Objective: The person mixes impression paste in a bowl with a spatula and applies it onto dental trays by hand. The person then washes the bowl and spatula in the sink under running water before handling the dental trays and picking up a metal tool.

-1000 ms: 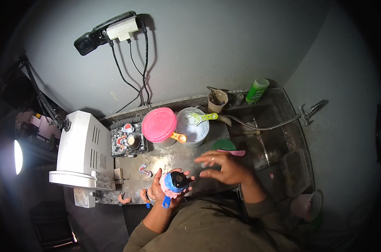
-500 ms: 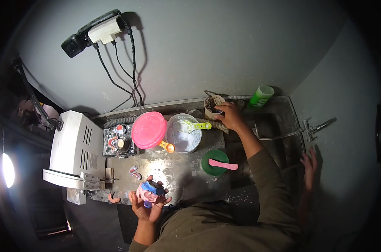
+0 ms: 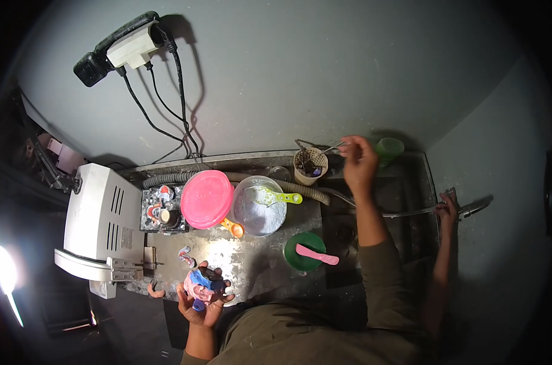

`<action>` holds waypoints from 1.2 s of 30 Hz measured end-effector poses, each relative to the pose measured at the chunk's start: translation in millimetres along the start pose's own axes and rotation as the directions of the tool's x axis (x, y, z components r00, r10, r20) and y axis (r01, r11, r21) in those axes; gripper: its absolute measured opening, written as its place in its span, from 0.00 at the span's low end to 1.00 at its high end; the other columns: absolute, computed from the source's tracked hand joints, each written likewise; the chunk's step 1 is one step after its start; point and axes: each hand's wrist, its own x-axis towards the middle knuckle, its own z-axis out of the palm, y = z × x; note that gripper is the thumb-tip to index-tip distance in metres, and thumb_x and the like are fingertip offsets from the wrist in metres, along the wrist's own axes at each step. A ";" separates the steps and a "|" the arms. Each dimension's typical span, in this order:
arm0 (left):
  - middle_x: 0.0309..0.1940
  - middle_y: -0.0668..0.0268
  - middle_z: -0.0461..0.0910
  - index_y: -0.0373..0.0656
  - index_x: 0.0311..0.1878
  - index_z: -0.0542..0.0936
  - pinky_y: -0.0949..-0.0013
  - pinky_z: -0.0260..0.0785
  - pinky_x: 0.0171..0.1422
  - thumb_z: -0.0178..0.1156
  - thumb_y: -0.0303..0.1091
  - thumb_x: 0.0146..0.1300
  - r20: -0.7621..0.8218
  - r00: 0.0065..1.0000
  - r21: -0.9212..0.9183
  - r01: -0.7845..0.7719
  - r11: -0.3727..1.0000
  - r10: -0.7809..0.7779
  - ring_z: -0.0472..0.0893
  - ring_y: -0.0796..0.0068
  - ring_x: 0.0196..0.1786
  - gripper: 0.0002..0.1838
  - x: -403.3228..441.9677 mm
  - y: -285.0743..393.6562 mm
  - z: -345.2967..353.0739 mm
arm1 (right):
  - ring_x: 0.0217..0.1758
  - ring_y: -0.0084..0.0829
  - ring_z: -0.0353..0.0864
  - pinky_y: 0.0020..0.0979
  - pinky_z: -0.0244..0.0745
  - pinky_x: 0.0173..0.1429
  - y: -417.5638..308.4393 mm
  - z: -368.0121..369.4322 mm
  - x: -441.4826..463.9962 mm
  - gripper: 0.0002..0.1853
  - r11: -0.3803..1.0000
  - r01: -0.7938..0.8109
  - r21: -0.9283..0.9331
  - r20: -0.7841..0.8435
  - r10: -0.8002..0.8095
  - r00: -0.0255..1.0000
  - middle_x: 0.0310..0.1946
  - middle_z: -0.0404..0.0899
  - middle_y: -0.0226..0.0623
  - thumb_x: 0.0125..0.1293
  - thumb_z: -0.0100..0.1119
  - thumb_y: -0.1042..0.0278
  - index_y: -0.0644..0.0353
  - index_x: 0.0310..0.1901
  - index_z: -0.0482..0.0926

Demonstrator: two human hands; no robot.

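Observation:
My left hand (image 3: pixel 206 309) holds a blue tray filled with pink material (image 3: pixel 202 288), with a black piece at its top, above the counter's front edge. At the back, my right hand (image 3: pixel 359 159) pinches a thin metal tool (image 3: pixel 333 148) whose far end is over a woven-patterned cup (image 3: pixel 310 176). The cup holds several thin things too small to tell. Partly behind my right hand is a green bottle (image 3: pixel 390 148). A pink spatula (image 3: pixel 317 253) lies across a green bowl (image 3: pixel 294 258) in front.
Left of centre are a pink-lidded tub (image 3: pixel 207 199) and a tub of white powder (image 3: pixel 261 214) with a green scoop (image 3: pixel 288 198). A white machine (image 3: pixel 99 219) stands far left. Another person's hand (image 3: pixel 447 210) is at the tap (image 3: pixel 475 207) on the right.
My right hand moved from near my left hand to the cup and lifted a thin tool there. The view shifted. The other person's hand came in and reached the tap.

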 end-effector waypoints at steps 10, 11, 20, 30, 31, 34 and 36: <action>0.62 0.44 0.67 0.42 0.70 0.57 0.33 0.73 0.58 0.64 0.57 0.60 0.017 0.999 0.007 0.046 0.999 -0.046 0.72 0.37 0.61 0.44 14.9 3.4 -7.0 | 0.35 0.33 0.86 0.33 0.87 0.40 -114.5 -35.4 11.5 0.08 0.855 -0.145 0.499 -0.005 0.170 0.985 0.39 0.81 0.44 0.73 0.54 0.71 0.69 0.42 0.77; 0.62 0.44 0.67 0.42 0.70 0.57 0.33 0.73 0.59 0.64 0.57 0.60 0.020 0.999 0.010 0.048 0.999 -0.048 0.72 0.37 0.61 0.44 15.1 3.1 -7.3 | 0.35 0.33 0.86 0.33 0.88 0.40 -117.8 -36.1 11.0 0.08 0.843 -0.153 0.515 -0.003 0.180 0.984 0.38 0.81 0.44 0.72 0.54 0.71 0.69 0.42 0.76; 0.63 0.46 0.66 0.44 0.71 0.56 0.36 0.73 0.59 0.63 0.58 0.61 0.020 0.999 0.033 0.045 0.998 -0.045 0.71 0.39 0.62 0.44 11.0 2.8 -6.0 | 0.33 0.31 0.85 0.32 0.88 0.38 -127.0 -34.8 7.8 0.08 0.854 -0.187 0.485 0.001 0.213 0.977 0.37 0.81 0.44 0.72 0.54 0.71 0.68 0.42 0.76; 0.65 0.46 0.62 0.49 0.75 0.51 0.37 0.74 0.59 0.67 0.57 0.57 0.020 0.999 0.035 0.037 0.999 -0.038 0.69 0.39 0.62 0.50 8.0 3.3 -19.2 | 0.32 0.28 0.82 0.37 0.86 0.39 -98.8 -26.3 -64.1 0.10 0.649 -0.658 0.382 0.564 0.401 0.722 0.30 0.71 0.33 0.76 0.49 0.62 0.61 0.42 0.70; 0.65 0.47 0.62 0.50 0.75 0.52 0.37 0.74 0.59 0.66 0.58 0.58 0.005 0.999 0.063 0.035 0.997 -0.035 0.70 0.40 0.61 0.49 7.2 4.0 -20.3 | 0.30 0.26 0.80 0.34 0.84 0.37 -86.0 -26.8 -56.9 0.09 0.630 -0.641 0.438 0.504 0.419 0.755 0.29 0.71 0.31 0.76 0.48 0.63 0.60 0.42 0.70; 0.61 0.47 0.66 0.45 0.71 0.55 0.34 0.73 0.59 0.68 0.54 0.57 -0.032 0.999 0.038 0.034 0.999 -0.033 0.70 0.39 0.62 0.46 11.4 3.1 -13.1 | 0.31 0.21 0.75 0.21 0.69 0.32 -49.9 -39.6 -28.7 0.09 0.746 -0.583 0.323 0.379 0.463 0.801 0.30 0.72 0.26 0.75 0.52 0.62 0.58 0.41 0.73; 0.63 0.47 0.64 0.48 0.73 0.54 0.35 0.73 0.59 0.66 0.56 0.58 -0.039 0.999 0.039 0.037 0.999 -0.036 0.70 0.40 0.61 0.47 11.7 2.0 -23.4 | 0.33 0.20 0.76 0.22 0.69 0.35 -30.1 -30.4 -17.6 0.09 0.938 -0.343 -0.046 0.293 0.341 0.893 0.31 0.76 0.27 0.71 0.59 0.63 0.60 0.39 0.76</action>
